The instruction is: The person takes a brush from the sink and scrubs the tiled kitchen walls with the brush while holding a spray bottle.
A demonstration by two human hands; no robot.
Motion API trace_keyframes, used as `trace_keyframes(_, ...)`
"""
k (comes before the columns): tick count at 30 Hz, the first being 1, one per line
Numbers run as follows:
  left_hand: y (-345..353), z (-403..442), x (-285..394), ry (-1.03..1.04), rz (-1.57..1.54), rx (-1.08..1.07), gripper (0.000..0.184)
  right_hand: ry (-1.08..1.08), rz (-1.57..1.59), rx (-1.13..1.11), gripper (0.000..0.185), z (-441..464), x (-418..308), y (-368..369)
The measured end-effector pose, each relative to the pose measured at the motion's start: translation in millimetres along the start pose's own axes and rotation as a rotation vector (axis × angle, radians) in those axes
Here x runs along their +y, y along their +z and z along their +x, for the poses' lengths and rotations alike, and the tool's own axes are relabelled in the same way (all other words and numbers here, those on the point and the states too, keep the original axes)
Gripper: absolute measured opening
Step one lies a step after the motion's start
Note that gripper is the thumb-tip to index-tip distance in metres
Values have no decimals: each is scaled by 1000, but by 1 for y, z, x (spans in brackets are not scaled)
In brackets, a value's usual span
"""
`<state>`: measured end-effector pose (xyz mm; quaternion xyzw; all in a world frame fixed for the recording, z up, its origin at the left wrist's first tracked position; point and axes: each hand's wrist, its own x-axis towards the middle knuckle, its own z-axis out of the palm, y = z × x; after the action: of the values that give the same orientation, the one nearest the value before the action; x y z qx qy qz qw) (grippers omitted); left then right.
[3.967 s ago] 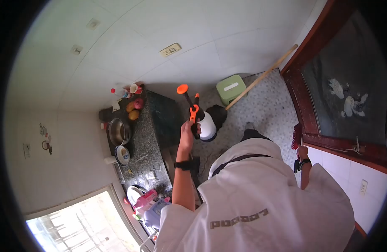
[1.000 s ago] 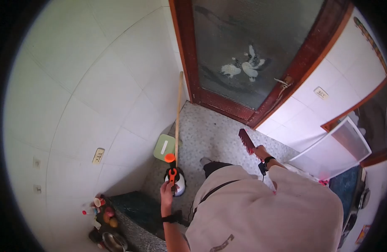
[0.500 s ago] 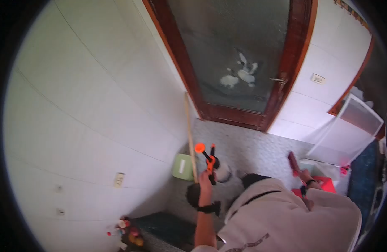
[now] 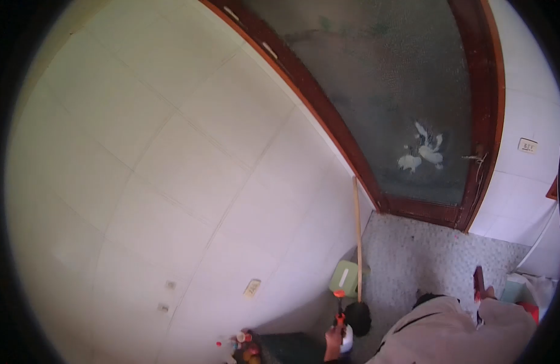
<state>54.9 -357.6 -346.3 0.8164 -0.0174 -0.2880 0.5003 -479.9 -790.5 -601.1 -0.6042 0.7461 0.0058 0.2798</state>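
My left hand (image 4: 333, 338) is wrapped round the black and orange handle of a pump sprayer (image 4: 346, 340) with a white bottle, low in the view. Its orange knob points up toward a green bin (image 4: 344, 278). At the lower right my right hand (image 4: 488, 293) grips a dark red brush (image 4: 478, 280), held above the speckled floor. Part of that hand is hidden behind the light shirt.
A wooden pole (image 4: 357, 236) with a dark head (image 4: 358, 319) leans in the corner by the bin. Beyond is a red-framed glass door (image 4: 425, 211). Items stand on a counter (image 4: 280, 347) at the bottom; a pale container (image 4: 518, 289) is at right.
The view has swung up and left, so the door and wall fill more of it. Both hands now appear lower in the view, still holding the sprayer and the brush.
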Motion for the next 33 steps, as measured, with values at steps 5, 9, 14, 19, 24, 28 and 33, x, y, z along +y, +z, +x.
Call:
trace_keyframes(5, -19, -20, 90, 190, -233, -48, 38, -66, 334, -288, 41, 36, -138, -44)
trace_keyframes(9, 2, 9, 127, 162, -314, -80, 32, -285, 283, -294, 45, 69, -204, -45)
trace_keyframes(14, 54, 71, 194, -15, -703, -125, 36, -322, 334, -383, 38, 73, -238, -70)
trace_keyframes(19, 83, 160, 201, -22, -637, -241, 29, -277, 242, -368, 39, 83, -197, -76)
trace_keyframes(24, 125, 202, 238, -54, -563, -252, 23, -109, 251, -313, 46, 99, -79, -73)
trace_keyframes(28, 132, 242, 232, -136, -383, -272, 23, 171, 298, -322, 43, 103, 31, -67)
trace_keyframes(33, 132, 237, 230, -245, -558, -282, 22, -377, -298, -276, 34, 113, 160, -44)
